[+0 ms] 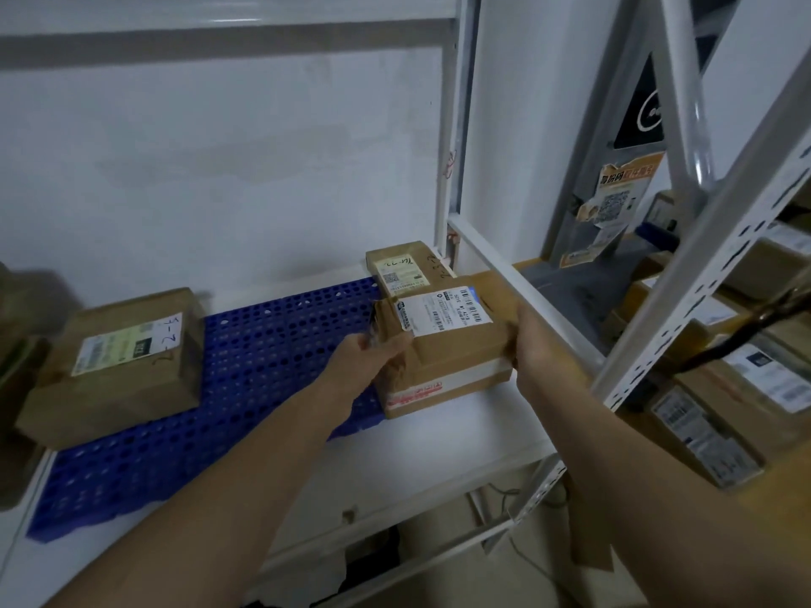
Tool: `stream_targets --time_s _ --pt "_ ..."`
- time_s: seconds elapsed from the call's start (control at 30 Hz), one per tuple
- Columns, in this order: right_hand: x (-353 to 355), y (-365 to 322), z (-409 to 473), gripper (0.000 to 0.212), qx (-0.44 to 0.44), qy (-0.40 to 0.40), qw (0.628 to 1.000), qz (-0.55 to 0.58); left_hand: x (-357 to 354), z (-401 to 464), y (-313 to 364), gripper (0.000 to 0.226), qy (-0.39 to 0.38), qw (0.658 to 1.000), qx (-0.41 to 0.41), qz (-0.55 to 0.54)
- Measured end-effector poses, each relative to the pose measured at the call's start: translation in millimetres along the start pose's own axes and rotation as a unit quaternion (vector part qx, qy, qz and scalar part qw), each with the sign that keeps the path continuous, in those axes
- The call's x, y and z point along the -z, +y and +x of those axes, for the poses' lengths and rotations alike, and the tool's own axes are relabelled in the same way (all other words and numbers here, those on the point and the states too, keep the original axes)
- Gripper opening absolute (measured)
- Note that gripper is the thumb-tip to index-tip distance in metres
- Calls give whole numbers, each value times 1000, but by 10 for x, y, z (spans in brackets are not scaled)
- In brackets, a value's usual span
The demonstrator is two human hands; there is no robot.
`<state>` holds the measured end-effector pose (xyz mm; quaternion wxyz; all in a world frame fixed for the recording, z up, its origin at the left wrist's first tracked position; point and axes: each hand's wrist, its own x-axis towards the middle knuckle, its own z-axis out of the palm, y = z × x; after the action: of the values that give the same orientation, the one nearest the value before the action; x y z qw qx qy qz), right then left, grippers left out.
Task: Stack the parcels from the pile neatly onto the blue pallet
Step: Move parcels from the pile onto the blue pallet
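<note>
Our left hand curls its fingers over the near-left corner of a taped cardboard parcel, thumb on top by the peeling tape. Our right hand presses flat against the parcel's right end, fingers closed on its side, so we hold the box between both palms. The parcel's long axis runs left to right, slightly rising toward the right, with its white shipping label facing up. It sits at the right edge of the blue pallet, partly over the white shelf board. Just behind it, touching or nearly so, lies a smaller parcel against the wall. Well apart, on the pallet's left end, rests a larger parcel, label up. White shelf uprights stand at the right.
</note>
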<state>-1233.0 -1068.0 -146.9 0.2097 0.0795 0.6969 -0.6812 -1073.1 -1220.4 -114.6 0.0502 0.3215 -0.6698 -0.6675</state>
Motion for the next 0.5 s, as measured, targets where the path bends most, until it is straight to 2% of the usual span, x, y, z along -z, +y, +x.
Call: stream_targets --time_s 0.1,0.2,0.3,0.4,0.5 --pt "53 34 67 59 -13 -78 996 49 26 -24 -120 84 -112 990 -47 69" --pt "99 24 166 67 -32 -172 983 59 -53 -18 -164 110 -139 984 -32 102" --pt "121 2 250 67 -39 -216 975 26 -152 22 -114 117 -109 988 16 111" --pt "147 -24 292 65 -36 -261 965 -11 -208 79 -108 114 -79 989 7 127" --pt "155 -37 310 59 -33 -274 961 -12 -212 114 -100 113 -77 989 22 121"
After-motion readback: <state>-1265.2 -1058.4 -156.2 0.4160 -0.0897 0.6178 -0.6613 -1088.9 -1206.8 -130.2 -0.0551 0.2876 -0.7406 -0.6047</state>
